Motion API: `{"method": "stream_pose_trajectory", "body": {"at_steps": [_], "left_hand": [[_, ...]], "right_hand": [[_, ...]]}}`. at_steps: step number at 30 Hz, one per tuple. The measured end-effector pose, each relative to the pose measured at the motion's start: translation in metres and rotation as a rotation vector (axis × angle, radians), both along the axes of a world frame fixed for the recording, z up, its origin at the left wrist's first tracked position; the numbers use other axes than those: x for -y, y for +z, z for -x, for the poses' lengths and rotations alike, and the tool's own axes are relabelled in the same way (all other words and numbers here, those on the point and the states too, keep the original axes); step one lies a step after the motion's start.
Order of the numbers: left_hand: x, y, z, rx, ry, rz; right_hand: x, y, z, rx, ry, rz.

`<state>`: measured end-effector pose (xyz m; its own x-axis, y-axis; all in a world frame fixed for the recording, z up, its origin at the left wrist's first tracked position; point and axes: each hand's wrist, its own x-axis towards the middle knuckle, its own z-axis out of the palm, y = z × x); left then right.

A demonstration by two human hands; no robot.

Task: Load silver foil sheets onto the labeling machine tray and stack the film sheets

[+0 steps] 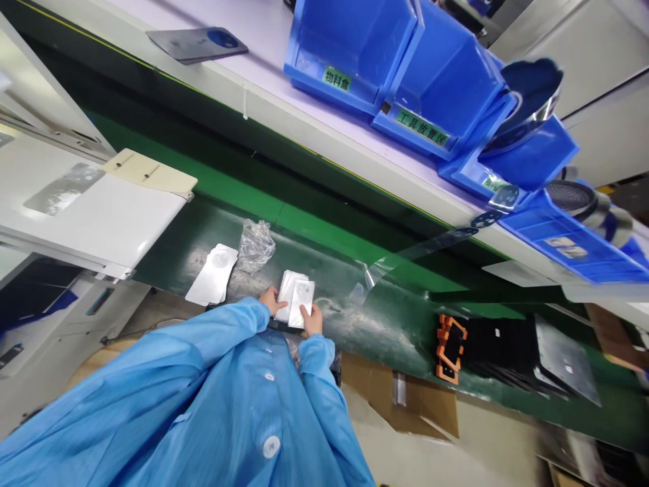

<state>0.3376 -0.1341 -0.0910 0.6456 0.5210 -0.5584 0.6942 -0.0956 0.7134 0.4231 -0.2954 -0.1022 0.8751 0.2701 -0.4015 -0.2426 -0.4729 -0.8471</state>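
Both my hands work at the middle of a dark green conveyor belt (324, 297). My left hand (272, 301) grips the edge of a small stack of white rectangular panels (287, 295). My right hand (311, 319) holds the lower end of a white panel (302, 303) lying over that stack. The hands' blue sleeves reach in from the bottom. Farther left on the belt lies a fanned stack of similar white panels (211, 274), with a crumpled clear plastic bag (256, 245) just above it.
Blue plastic bins with green labels (349, 57) stand along a white shelf (253, 61), which also holds a dark flat panel (197, 44). A white machine cover (96, 210) juts in at left. Black stacked trays (499, 352) and an orange frame (450, 349) sit at right.
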Motion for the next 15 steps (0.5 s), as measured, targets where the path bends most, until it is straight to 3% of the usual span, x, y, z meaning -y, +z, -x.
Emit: {"method": "stream_pose_trajectory", "body": {"at_steps": [4, 8, 12, 15], "left_hand": [[-0.018, -0.008, 0.024, -0.002, 0.098, 0.154], [-0.030, -0.002, 0.038, 0.064, 0.206, 0.306], [-0.029, 0.018, 0.041, 0.217, 0.262, 0.446], [-0.028, 0.043, 0.052, 0.339, 0.240, 0.574]], "right_hand": [[0.011, 0.005, 0.003, -0.036, -0.050, -0.110], [0.016, 0.022, 0.003, -0.137, -0.053, -0.231], [0.000, 0.042, 0.008, -0.225, -0.031, -0.342], [-0.028, 0.054, 0.020, -0.187, 0.091, -0.355]]}}
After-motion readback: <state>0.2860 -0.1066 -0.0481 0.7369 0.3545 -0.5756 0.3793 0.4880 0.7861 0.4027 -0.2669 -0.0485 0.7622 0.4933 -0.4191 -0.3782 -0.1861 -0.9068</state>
